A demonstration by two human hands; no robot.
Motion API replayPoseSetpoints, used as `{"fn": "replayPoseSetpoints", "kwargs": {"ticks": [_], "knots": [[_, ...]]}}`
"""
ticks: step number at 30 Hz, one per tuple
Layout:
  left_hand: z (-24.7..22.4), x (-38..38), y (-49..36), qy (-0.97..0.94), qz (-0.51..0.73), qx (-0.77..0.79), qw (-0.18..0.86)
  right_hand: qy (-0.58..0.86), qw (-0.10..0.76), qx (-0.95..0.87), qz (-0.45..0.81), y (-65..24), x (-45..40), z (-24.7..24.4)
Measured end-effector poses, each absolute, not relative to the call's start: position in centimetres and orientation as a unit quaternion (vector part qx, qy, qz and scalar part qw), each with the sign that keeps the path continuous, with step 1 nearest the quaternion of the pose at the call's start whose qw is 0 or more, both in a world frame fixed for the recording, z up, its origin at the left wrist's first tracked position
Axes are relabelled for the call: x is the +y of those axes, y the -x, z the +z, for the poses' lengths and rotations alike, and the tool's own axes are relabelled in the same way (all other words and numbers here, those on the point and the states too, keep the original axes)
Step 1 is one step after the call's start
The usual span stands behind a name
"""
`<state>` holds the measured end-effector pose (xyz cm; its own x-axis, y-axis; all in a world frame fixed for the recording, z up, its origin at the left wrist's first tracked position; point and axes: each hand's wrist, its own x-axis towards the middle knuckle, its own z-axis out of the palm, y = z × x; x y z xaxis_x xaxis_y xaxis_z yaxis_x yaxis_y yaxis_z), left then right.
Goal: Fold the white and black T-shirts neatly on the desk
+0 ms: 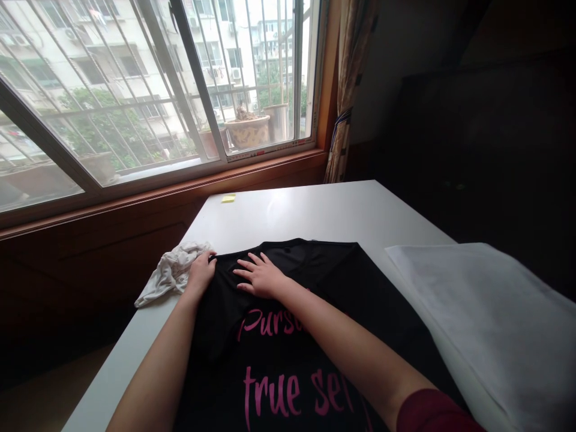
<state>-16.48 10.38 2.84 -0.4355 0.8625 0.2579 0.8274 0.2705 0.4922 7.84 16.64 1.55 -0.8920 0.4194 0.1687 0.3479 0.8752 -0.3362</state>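
A black T-shirt (279,354) with pink lettering lies spread on a white table (306,210), its collar end toward the window. My left hand (201,273) is at the shirt's upper left corner, fingers curled and pinching the fabric edge. Flat on the cloth near the left shoulder rests my right hand (258,275), fingers spread, holding nothing. My right forearm crosses over part of the lettering and hides it. Just left of my left hand is a crumpled off-white cloth (168,273), partly over the table's edge.
A folded whitish cloth or sheet (486,300) covers the table's right side. A small yellow sticky note (228,198) lies near the far left corner. Beyond the table are a barred window (216,90), a tied curtain (344,108) and, behind the glass, a flowerpot (247,131).
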Motion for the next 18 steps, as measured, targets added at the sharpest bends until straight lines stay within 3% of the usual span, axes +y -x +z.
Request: {"fn": "replayPoseSetpoints", "kwargs": {"ticks": [6,12,18], "knots": [[2.2,10.8,16.7,-0.564,0.303,0.768,-0.008,0.189,0.133,-0.962,0.148,-8.5,15.8,2.4],[3.9,7.2,15.3,-0.598,0.324,0.731,-0.058,0.277,0.15,-0.909,0.273,-7.4,14.3,3.9],[6.8,-2.4,14.3,-0.589,0.336,0.735,0.021,0.292,0.143,-0.859,0.395,-7.1,14.4,4.2]]}}
